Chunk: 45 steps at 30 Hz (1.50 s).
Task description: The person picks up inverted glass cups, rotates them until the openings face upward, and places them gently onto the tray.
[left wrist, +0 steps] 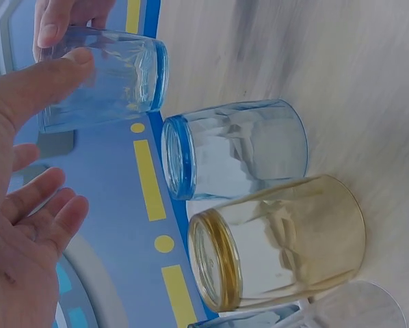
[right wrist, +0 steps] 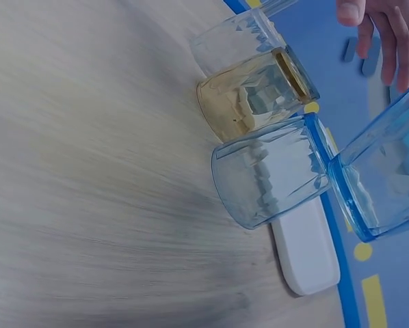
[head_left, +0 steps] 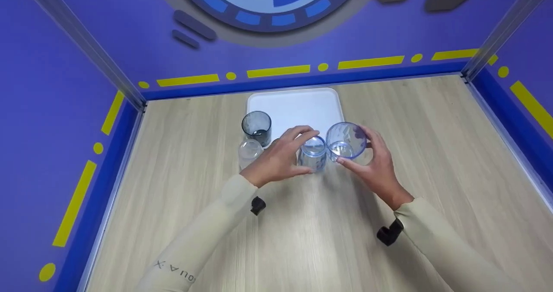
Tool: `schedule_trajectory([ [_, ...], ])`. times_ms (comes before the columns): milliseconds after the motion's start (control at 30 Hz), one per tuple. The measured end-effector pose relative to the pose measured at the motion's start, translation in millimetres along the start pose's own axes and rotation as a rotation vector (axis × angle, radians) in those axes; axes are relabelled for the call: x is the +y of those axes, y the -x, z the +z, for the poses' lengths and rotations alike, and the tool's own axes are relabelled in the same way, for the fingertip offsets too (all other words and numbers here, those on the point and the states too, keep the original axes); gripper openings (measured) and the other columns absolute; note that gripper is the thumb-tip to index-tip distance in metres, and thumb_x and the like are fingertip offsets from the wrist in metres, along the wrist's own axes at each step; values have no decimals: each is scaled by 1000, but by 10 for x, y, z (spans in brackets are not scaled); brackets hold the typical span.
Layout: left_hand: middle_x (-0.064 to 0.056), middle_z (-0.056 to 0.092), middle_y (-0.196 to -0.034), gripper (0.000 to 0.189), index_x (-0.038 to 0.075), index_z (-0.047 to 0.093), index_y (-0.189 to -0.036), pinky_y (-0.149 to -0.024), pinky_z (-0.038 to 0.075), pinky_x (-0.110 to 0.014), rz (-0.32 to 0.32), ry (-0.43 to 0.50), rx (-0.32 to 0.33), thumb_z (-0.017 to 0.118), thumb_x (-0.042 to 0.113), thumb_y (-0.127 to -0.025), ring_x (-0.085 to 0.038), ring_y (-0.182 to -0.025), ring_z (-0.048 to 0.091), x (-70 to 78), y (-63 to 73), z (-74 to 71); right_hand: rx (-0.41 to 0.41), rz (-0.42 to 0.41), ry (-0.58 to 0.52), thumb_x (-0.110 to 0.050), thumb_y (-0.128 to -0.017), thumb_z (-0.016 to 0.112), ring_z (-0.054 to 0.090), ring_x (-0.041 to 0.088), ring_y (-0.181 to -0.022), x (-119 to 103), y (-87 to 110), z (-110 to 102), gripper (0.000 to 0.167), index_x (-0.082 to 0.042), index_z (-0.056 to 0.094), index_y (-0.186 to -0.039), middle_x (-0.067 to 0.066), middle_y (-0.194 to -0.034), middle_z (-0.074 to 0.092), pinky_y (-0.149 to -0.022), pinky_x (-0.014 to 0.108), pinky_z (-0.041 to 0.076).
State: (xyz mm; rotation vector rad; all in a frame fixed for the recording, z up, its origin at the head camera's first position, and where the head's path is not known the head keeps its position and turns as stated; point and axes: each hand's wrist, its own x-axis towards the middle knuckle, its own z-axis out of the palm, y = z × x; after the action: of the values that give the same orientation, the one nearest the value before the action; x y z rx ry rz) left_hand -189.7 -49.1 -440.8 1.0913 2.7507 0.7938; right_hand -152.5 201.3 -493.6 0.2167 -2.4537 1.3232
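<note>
My right hand (head_left: 380, 166) grips a blue glass (head_left: 345, 141) mouth-up between thumb and fingers. Its thick base (right wrist: 348, 198) is close to the base of an upside-down blue glass (head_left: 312, 156) on the table; whether they touch I cannot tell. My left hand (head_left: 281, 156) hovers with spread, relaxed fingers around that upside-down glass. In the left wrist view, its thumb (left wrist: 54, 82) overlaps the raised glass, while the right wrist view shows its fingers apart from it. An upside-down amber glass (left wrist: 280, 246) stands beside, hidden from the head view by the left hand.
A clear upside-down glass (head_left: 249, 153) and a dark grey upright glass (head_left: 257, 125) stand left of the hands. Behind them a white tray (head_left: 298, 102) lies against the back wall. Blue panels (head_left: 108, 33) enclose the wooden table (head_left: 302, 240).
</note>
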Motion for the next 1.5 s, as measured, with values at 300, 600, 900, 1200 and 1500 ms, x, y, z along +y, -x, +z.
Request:
schedule_trajectory([
  [300,3,36,-150,77,26,40,-146,-108,43,-33,-22,24,6,79,36,-80,-15,-139,36,-43,58,-22,27,40,-28,-30,-72,86,46,17,-126,2,-13,31,89,-13,39,-145,6,-139,49,-100,23,38],
  [600,1,39,-147,75,20,43,-144,-108,43,-34,-2,15,31,79,34,-79,-16,-136,38,-66,92,-21,44,59,-51,-29,-72,86,46,18,-125,13,-52,67,89,-11,39,-145,7,-139,48,-101,27,39],
  [900,2,40,-147,74,22,43,-144,-109,42,-34,-24,33,34,79,34,-80,-14,-136,39,-99,126,-6,55,89,-51,-30,-72,86,46,19,-125,63,-89,41,90,-8,38,-145,9,-140,47,-104,42,40],
  [1200,2,41,-146,72,21,45,-142,-107,44,-33,-50,58,43,79,31,-80,-14,-135,40,-159,189,-9,58,85,-56,-32,-72,85,46,19,-126,108,-106,51,89,-10,39,-145,7,-140,47,-104,42,40],
  [1500,-1,42,-144,68,18,47,-140,-105,46,-34,-23,44,78,78,30,-81,-16,-133,42,-246,284,-11,47,90,-61,-32,-73,85,46,21,-128,118,-117,78,88,-10,38,-144,8,-140,46,-106,46,41],
])
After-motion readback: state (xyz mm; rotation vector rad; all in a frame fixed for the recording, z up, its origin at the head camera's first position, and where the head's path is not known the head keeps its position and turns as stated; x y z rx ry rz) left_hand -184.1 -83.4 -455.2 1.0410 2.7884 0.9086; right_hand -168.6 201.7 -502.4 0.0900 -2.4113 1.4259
